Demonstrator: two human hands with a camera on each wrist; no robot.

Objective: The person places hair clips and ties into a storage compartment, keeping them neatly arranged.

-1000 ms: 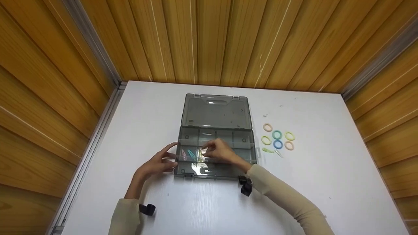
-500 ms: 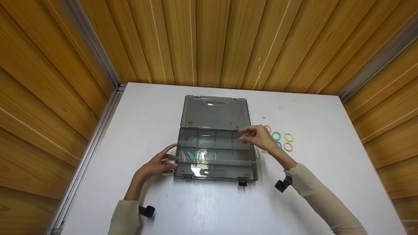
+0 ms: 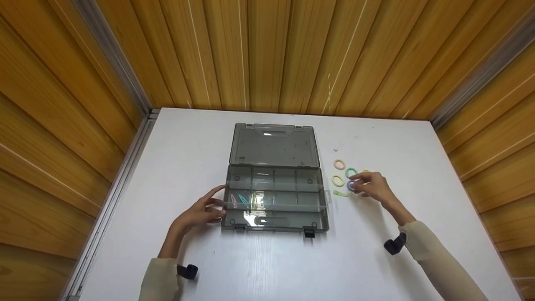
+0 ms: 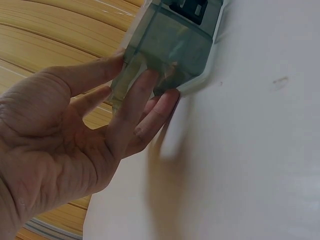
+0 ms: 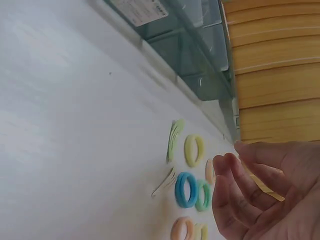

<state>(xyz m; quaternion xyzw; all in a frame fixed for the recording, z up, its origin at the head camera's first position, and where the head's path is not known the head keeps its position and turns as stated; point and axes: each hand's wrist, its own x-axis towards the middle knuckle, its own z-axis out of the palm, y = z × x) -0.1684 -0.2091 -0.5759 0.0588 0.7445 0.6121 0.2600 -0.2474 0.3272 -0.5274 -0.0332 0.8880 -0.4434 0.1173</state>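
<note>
An open grey translucent compartment box lies on the table. My left hand rests its spread fingers against the box's left side. In one row of the box sit a pink hair clip, a teal hair clip and a yellow hair clip. My right hand hovers over hair ties to the right, fingers loosely bent, holding nothing visible. Nearest it are a blue hair tie, a pale hair clip and a green hair clip.
Several other hair ties, including a yellow hair tie, lie in a cluster right of the box. The box's lid is folded back behind it. Wooden panels wall the white table at the back and sides.
My right hand has left the inside of the box and moved right to the hair ties and clips. A yellow clip stays behind in the box. The left hand keeps its place.
</note>
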